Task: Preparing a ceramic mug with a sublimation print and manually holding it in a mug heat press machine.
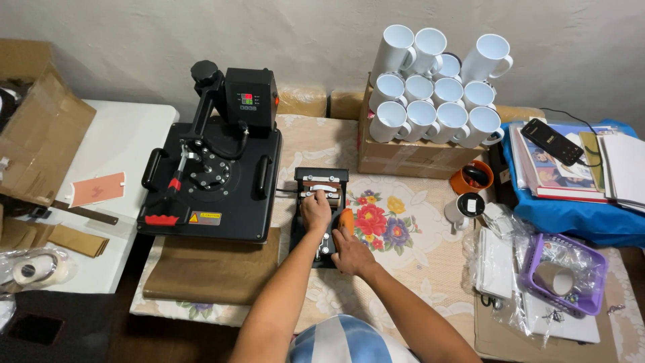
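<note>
Now, going left to right: far left sits a cardboard box, then the big flat heat press on its brown mat. Just right of it is the small mug press, where both my hands are. My left hand lies curled over the top of the clamp, fingers closed down on it, though I cannot tell how firmly. My right hand rests near the press's right edge, loosely cupped beside an orange piece, touching it; whether I truly grip it is hidden. To do this well, I judge I should keep the left hand steady on the clamp and my fingers off any hot metal. Further right stand the white mugs stacked on a box, and a purple basket nearest me.
</note>
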